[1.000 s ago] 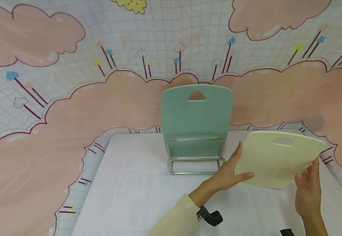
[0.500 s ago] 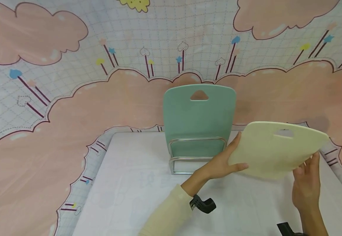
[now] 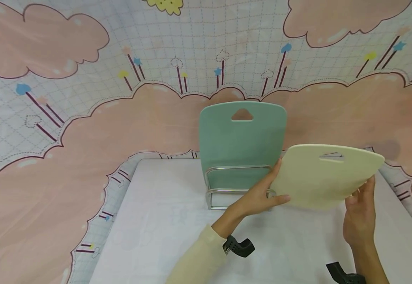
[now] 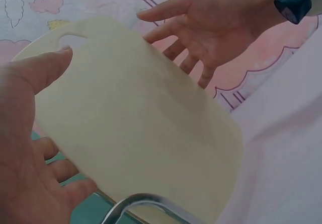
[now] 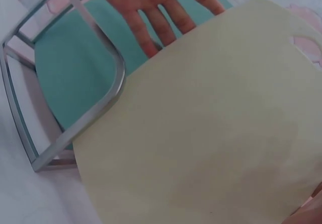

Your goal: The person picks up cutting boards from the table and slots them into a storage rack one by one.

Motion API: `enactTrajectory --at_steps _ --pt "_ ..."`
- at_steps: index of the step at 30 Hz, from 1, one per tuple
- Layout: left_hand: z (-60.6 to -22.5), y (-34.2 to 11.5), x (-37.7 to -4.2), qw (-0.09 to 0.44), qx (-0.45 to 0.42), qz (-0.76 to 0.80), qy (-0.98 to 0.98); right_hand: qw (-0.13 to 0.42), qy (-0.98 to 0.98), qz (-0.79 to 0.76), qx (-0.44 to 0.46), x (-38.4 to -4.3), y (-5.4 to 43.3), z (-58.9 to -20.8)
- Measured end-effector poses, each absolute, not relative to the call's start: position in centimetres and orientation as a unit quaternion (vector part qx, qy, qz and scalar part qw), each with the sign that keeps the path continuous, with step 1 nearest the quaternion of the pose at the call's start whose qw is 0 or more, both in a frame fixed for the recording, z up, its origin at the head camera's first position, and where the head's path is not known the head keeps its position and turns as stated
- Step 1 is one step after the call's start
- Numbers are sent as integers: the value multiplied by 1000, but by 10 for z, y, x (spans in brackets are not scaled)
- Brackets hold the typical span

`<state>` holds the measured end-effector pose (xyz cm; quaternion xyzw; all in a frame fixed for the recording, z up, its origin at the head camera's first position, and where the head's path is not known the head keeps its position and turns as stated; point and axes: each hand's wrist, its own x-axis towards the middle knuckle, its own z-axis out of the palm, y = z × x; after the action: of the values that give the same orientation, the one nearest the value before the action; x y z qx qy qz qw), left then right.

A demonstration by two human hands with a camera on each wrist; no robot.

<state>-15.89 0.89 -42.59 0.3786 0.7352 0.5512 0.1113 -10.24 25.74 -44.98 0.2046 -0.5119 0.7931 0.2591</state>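
A pale yellow cutting board (image 3: pixel 319 177) is held tilted above the table, right of a metal rack (image 3: pixel 239 191). My left hand (image 3: pixel 257 199) grips its left edge, thumb on the front face and fingers behind. At the opposite edge, my right hand (image 3: pixel 360 215) holds the board with its fingers behind it; the thumb's contact is not clear. A green cutting board (image 3: pixel 241 142) stands upright in the rack. In the right wrist view, the yellow board (image 5: pixel 201 113) lies close to the rack's front loop (image 5: pixel 118 78); whether they touch I cannot tell.
White cloth covers the table (image 3: pixel 149 221). Behind it hangs a patterned curtain (image 3: pixel 156 118) with pink clouds. Each wrist wears a black strap; the left one (image 3: pixel 239 246) shows beside a pale sleeve (image 3: pixel 199 258).
Both hands have raised the yellow cutting board and shifted it left, closer to the rack. The green cutting board stays in the rack; the head view has shifted slightly.
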Motion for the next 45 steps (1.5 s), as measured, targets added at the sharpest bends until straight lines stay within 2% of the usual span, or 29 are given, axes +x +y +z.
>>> enactTrajectory --at_steps 11,18,22,36,45 --pt "-431 -5 -159 113 373 564 728 246 -544 780 189 -102 246 -452" --pt "-427 -16 -157 91 357 557 744 212 -586 774 113 -98 236 -446" --pt "-428 -22 -157 83 352 559 746 196 -585 780 100 -98 231 -443" --pt "-427 -38 -156 69 342 572 742 183 -595 769 144 -105 223 -445" --pt "-423 -49 -156 58 318 575 752 151 -612 757 173 -107 215 -446"
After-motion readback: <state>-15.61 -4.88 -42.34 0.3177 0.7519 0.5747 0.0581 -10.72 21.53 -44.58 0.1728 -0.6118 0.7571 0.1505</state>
